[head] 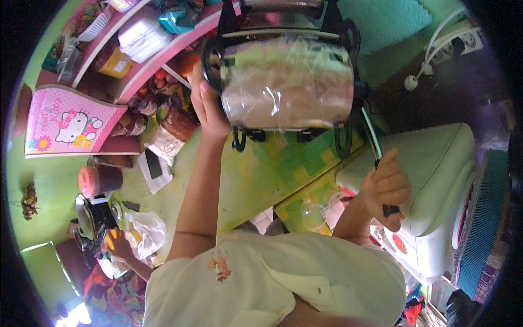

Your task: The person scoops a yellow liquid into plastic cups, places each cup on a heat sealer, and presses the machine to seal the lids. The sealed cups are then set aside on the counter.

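A black-framed machine point(345, 45) stands before me at the top, with a broad sheet of clear, glossy plastic film point(282, 98) curved across its front. My left hand point(208, 102) is raised against the machine's left side, beside a black ring. Part of that hand is hidden behind the frame, so its hold cannot be made out. On the right, a metal lever point(371, 135) slants down from the machine. My right hand point(386, 188) is wrapped around its black handle point(391, 211), whose end shows below the fingers.
At left, another person's hand point(118, 245) holds something yellow near a clear plastic bag point(147, 233). A phone point(153, 163) lies on the green-yellow table point(196, 204). Pink shelves point(179, 45) rise behind. A rice cooker-like white appliance point(425, 175) and a power strip point(457, 47) are right.
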`<state>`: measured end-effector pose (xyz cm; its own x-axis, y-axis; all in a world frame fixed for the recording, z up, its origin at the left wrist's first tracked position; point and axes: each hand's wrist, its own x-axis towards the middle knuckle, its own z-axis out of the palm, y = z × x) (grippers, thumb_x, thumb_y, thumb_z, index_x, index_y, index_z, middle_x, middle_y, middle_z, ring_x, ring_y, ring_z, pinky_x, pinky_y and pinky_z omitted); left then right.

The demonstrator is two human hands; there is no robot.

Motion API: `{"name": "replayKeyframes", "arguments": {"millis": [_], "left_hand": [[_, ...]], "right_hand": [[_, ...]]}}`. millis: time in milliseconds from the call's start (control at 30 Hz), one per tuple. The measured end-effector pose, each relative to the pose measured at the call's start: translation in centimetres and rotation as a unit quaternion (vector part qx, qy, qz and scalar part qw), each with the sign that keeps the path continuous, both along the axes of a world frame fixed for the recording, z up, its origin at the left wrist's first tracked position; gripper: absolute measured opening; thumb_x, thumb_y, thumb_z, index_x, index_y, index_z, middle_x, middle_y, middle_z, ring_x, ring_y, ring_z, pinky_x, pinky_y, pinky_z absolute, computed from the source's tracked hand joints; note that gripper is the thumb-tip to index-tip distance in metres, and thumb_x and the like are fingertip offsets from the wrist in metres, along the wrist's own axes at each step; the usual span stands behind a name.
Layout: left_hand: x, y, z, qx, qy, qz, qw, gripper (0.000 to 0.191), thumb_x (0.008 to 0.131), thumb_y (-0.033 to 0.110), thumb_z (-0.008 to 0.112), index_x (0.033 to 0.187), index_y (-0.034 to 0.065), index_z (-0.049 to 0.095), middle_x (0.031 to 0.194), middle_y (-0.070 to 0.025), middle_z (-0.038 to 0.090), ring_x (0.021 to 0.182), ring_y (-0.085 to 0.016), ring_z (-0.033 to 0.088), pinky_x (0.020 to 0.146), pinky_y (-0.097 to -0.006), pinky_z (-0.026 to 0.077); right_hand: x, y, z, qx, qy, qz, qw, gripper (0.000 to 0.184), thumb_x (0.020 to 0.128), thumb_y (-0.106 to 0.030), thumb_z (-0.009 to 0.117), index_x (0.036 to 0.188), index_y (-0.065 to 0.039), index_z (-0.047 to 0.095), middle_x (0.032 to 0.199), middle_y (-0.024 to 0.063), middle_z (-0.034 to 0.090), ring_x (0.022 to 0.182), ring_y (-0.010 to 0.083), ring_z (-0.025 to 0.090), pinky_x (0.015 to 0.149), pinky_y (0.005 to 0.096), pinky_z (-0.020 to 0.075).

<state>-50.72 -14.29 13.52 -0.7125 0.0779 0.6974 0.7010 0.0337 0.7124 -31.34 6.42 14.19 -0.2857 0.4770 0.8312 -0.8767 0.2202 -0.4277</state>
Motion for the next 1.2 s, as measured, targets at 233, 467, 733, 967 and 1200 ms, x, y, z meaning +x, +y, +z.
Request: {"name": "replayKeyframes", "arguments": {"millis": [233,467,733,967,1200], "left_hand": [[-0.6,0.1,0.5,-0.015,0.065,0.014,0.998,0.049,0.098,0.039,0.031,0.100,-0.0021,0.057,0.091,-0.0097,0.054,0.084,-0.021,0.040,0.081,-0.0329,0.029],[-2.0,0.5,-0.1,0.009,0.134,0.012,0.991,0.040,0.099,0.033,0.034,0.088,-0.0005,0.053,0.101,-0.0123,0.060,0.082,-0.021,0.040,0.080,-0.0330,0.029],[-0.8,0.3,0.2,-0.013,0.079,0.021,0.997,0.043,0.100,0.034,0.032,0.111,-0.0020,0.053,0.104,-0.0121,0.056,0.091,-0.022,0.044,0.087,-0.0336,0.032],[-1.3,0.4,0.3,-0.016,0.093,0.003,0.996,0.042,0.100,0.034,0.033,0.110,0.0001,0.056,0.101,-0.0119,0.059,0.093,-0.024,0.043,0.089,-0.0353,0.032],[-0.9,0.8,0.6,0.031,0.124,0.022,0.992,0.031,0.097,0.027,0.040,0.093,0.0032,0.059,0.101,-0.0087,0.063,0.083,-0.023,0.040,0.080,-0.0342,0.032]], "right_hand": [[0.9,0.1,0.3,0.043,-0.024,-0.009,0.999,0.040,0.078,-0.043,0.046,0.055,-0.011,0.036,0.051,0.0021,0.033,0.052,0.0162,0.030,0.062,0.0363,0.0252],[1.5,0.6,0.6,0.073,-0.043,-0.019,0.996,0.039,0.079,-0.040,0.045,0.055,-0.011,0.035,0.052,0.0024,0.032,0.053,0.0169,0.030,0.061,0.0362,0.0236],[1.3,0.7,1.2,0.079,-0.034,-0.001,0.996,0.039,0.080,-0.038,0.045,0.054,-0.010,0.033,0.053,0.0027,0.033,0.054,0.0177,0.030,0.058,0.0351,0.0235],[1.5,0.8,1.7,0.097,-0.049,0.004,0.994,0.042,0.083,-0.040,0.042,0.055,-0.009,0.033,0.054,0.0041,0.034,0.054,0.0183,0.031,0.057,0.0330,0.0258],[1.0,0.8,3.0,0.095,-0.056,0.015,0.994,0.045,0.085,-0.040,0.041,0.055,-0.008,0.034,0.054,0.0058,0.035,0.055,0.0190,0.033,0.056,0.0326,0.0271]]}}
